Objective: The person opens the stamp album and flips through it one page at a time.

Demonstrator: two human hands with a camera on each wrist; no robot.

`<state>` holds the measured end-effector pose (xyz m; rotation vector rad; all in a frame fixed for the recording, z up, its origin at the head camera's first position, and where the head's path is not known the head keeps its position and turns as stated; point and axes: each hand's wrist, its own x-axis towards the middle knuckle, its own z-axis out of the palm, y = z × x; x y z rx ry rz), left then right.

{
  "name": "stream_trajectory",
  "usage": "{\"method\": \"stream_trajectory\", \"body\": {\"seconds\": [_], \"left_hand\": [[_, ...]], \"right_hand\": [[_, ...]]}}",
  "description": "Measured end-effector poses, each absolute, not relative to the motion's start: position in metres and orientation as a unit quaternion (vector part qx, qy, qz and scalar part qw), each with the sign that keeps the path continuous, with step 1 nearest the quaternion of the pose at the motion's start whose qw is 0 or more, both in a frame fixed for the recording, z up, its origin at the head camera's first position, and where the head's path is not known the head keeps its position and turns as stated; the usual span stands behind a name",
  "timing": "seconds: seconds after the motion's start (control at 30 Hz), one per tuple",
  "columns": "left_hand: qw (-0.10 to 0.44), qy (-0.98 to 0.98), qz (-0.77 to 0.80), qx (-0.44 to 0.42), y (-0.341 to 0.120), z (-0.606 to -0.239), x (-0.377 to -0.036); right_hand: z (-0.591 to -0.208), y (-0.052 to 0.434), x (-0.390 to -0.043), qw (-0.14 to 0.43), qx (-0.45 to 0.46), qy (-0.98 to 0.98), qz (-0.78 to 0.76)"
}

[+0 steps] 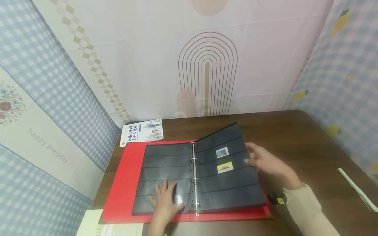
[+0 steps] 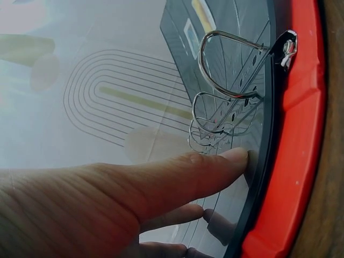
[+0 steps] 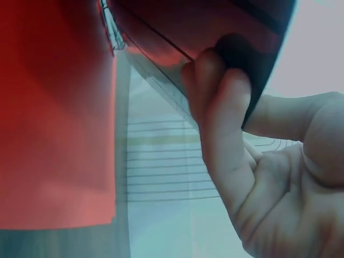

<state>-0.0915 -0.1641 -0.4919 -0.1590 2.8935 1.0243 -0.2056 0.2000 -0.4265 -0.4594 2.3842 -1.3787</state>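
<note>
A red ring binder point(image 1: 121, 190) lies spread on the table with black pocket pages on both sides of its metal rings point(image 1: 194, 177). My left hand point(image 1: 165, 201) rests on the left black page point(image 1: 165, 159), fingers spread, thumb near the rings. At the right, my right hand point(image 1: 264, 162) pinches the outer edge of the right page point(image 1: 230, 190), which is lifted and tilted off the red cover. In the right wrist view the thumb is on one face of that page and the curled fingers point(image 3: 223, 118) on the other. A blue stamp point(image 1: 222, 152) and a yellow stamp point(image 1: 225, 167) sit in its pockets.
Behind the binder's left corner lies a white illustrated booklet point(image 1: 143, 131). A pale notebook point(image 1: 118, 229) pokes out under the front left edge. A light pen point(image 1: 357, 190) is on the far right, and a small dark-and-yellow item point(image 1: 279, 200) near the right sleeve.
</note>
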Motion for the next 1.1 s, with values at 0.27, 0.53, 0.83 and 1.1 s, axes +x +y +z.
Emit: {"method": "stream_trajectory", "body": {"seconds": [0.27,0.53,0.83,1.1], "left_hand": [[0.036,0.939,0.338,-0.056,-0.164,-0.494,-0.091],[0.033,0.938,0.341,-0.053,-0.163,-0.492,-0.091],[0.03,0.943,0.326,-0.052,-0.163,-0.49,-0.09],[0.027,0.946,0.32,-0.049,-0.164,-0.49,-0.089]], "right_hand": [[-0.412,0.192,-0.201,0.147,-0.154,0.835,-0.508],[-0.391,0.18,-0.196,0.127,-0.156,0.829,-0.522],[-0.376,0.157,-0.198,0.118,-0.157,0.824,-0.532],[-0.366,0.139,-0.2,0.125,-0.172,0.801,-0.56]]}}
